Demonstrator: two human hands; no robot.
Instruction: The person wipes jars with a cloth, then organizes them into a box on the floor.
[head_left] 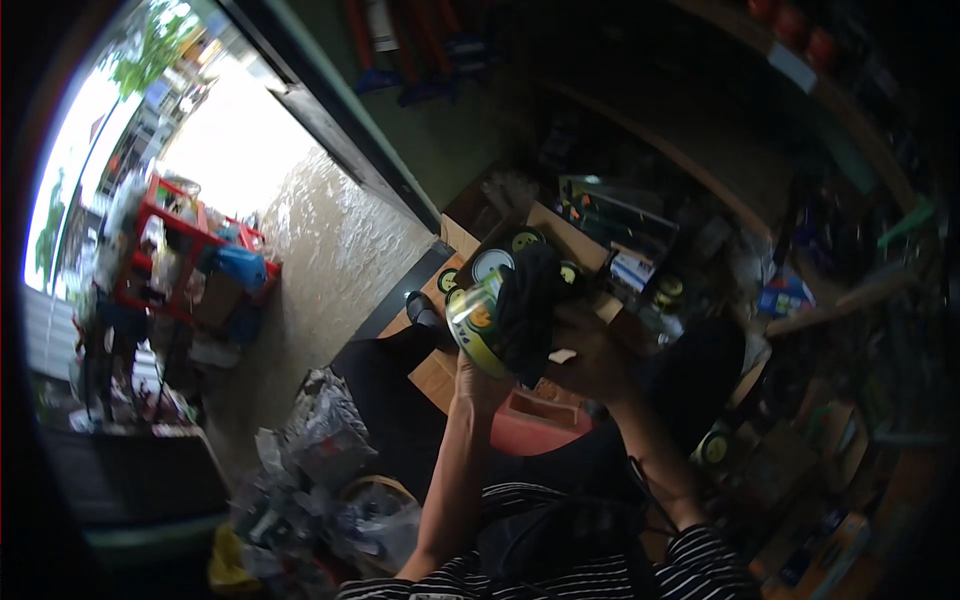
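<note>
My left hand [482, 378] holds a round tin [480, 318] with a yellow-green label, tilted, its fingers wrapped round the lower side. A black cloth [530, 310] lies against the tin's right side. My right hand [592, 350] is at the right of the cloth, dark and partly hidden, so what its fingers hold cannot be made out. Just beyond the hands, an open cardboard box [568, 238] contains several round tins, one with a grey lid [492, 264].
A red stool [528, 432] is between my legs. Clear plastic bags [320, 440] lie at the lower left. Outside the doorway stands a red rack [170, 250] with goods. Cluttered boxes and shelves [720, 190] fill the right side.
</note>
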